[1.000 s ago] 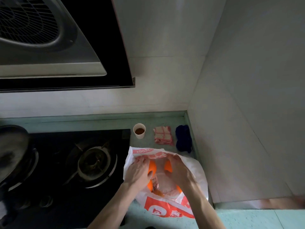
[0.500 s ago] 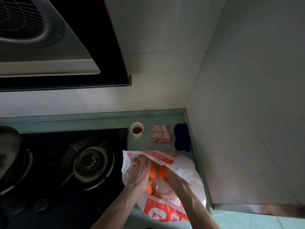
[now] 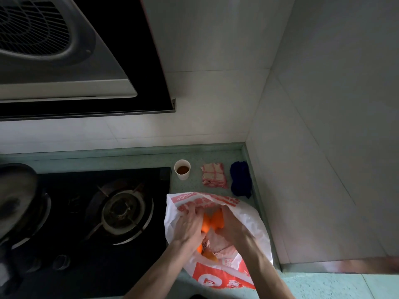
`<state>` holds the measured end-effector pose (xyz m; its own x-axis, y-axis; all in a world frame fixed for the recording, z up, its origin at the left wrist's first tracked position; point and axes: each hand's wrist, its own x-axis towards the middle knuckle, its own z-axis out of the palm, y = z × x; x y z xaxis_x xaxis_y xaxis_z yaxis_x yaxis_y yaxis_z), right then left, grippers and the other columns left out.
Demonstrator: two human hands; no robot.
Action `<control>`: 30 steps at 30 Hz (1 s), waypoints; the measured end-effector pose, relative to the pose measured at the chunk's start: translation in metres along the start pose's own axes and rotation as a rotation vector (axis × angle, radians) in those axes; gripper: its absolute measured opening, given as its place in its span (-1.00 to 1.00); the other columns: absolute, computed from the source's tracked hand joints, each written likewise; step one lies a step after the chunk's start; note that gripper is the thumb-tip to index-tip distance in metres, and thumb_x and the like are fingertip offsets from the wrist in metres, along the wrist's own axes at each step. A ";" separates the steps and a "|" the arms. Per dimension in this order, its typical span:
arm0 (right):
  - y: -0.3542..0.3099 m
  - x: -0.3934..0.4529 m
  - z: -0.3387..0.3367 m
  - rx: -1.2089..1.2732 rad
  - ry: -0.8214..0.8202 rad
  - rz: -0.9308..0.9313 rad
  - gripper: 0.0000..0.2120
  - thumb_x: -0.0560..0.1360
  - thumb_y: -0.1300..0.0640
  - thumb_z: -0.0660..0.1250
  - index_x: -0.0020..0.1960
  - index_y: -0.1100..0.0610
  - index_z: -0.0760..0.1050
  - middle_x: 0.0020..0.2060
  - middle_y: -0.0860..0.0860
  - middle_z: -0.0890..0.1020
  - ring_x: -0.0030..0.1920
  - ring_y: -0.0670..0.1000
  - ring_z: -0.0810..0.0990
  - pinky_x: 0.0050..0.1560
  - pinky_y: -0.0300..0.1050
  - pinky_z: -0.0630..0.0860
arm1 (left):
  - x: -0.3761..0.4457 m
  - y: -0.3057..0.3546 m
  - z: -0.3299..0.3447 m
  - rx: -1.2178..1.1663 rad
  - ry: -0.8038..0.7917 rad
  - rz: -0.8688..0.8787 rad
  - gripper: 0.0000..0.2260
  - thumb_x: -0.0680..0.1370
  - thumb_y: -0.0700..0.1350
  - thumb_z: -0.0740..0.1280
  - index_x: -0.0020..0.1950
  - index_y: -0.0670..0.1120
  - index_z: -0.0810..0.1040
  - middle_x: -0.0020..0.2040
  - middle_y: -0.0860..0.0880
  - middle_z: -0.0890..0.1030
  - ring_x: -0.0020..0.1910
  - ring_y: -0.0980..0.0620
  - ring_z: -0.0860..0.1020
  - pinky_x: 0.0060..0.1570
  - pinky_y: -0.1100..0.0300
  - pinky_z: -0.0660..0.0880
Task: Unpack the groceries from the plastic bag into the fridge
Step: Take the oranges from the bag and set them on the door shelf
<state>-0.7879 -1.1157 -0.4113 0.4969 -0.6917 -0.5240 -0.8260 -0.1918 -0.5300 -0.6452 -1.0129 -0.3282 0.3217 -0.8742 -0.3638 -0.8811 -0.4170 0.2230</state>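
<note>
while the plastic bag (image 3: 254, 229) lies on the worktop (image 3: 194, 184), left hand (image 3: 189, 226) and right hand (image 3: 232, 225) each clasp orange carrots (image 3: 212, 221) inside it.

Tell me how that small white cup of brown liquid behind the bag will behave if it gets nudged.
The cup looks light and thin-walled, so a nudge would probably slide or tip it. It is open-topped and holds liquid, so tipping would likely spill onto the counter towards the stove.
</note>
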 end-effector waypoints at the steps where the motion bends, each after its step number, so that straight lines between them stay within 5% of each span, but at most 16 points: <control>1: -0.032 -0.028 -0.024 -0.013 0.026 -0.022 -0.17 0.39 0.03 0.49 0.56 0.00 0.18 0.40 0.04 0.47 0.27 0.13 0.59 0.24 0.06 0.59 | -0.002 0.000 -0.001 0.013 0.009 0.003 -0.35 0.51 0.02 0.49 0.51 -0.07 0.31 0.51 -0.13 0.30 0.35 -0.19 0.50 0.30 0.01 0.51; 7: -0.068 -0.079 -0.054 -0.252 0.125 -0.029 -0.26 0.52 -0.04 0.43 0.59 0.09 0.18 0.45 0.10 0.40 0.35 0.14 0.53 0.22 -0.05 0.47 | -0.025 0.004 -0.006 0.064 0.128 -0.028 -0.35 0.52 0.12 0.43 0.52 -0.06 0.29 0.46 -0.09 0.35 0.37 -0.15 0.43 0.35 0.08 0.42; 12: -0.066 -0.104 -0.050 -0.257 0.297 -0.120 -0.26 0.47 -0.13 0.44 0.54 0.05 0.26 0.33 0.09 0.54 0.24 0.18 0.61 0.18 0.03 0.55 | -0.046 0.005 -0.006 -0.003 0.321 -0.098 -0.41 0.44 0.27 0.43 0.36 0.04 0.39 0.32 -0.02 0.44 0.29 -0.04 0.48 0.15 0.09 0.55; 18: -0.064 -0.133 -0.053 -0.227 0.437 -0.217 -0.25 0.40 -0.09 0.47 0.50 0.06 0.29 0.32 0.13 0.56 0.16 0.29 0.61 0.21 0.15 0.54 | -0.074 0.009 -0.015 -0.177 0.443 -0.056 -0.50 0.45 0.10 0.50 0.31 -0.02 0.46 0.24 -0.03 0.45 0.25 -0.05 0.50 0.21 0.14 0.48; 24: -0.077 -0.176 -0.077 -0.216 0.541 -0.249 -0.21 0.34 -0.14 0.54 0.46 0.07 0.35 0.38 0.09 0.52 0.23 0.27 0.58 0.20 0.14 0.52 | -0.121 0.021 -0.035 -0.405 0.507 0.018 -0.50 0.46 0.09 0.53 0.32 0.03 0.44 0.18 0.06 0.42 0.10 0.02 0.57 -0.09 0.27 0.40; 30: -0.093 -0.237 -0.087 -0.107 0.656 -0.335 -0.29 0.36 -0.08 0.56 0.43 0.01 0.40 0.22 0.06 0.56 0.14 0.26 0.58 0.10 0.11 0.51 | -0.190 0.028 -0.050 -0.504 0.611 0.070 -0.42 0.44 0.08 0.56 0.40 0.09 0.42 0.28 0.10 0.49 0.18 0.09 0.55 0.03 0.33 0.41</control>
<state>-0.8521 -0.9940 -0.1799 0.4935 -0.8513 0.1780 -0.6962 -0.5094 -0.5058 -0.7139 -0.8713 -0.2076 0.5335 -0.8232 0.1943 -0.6901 -0.2908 0.6628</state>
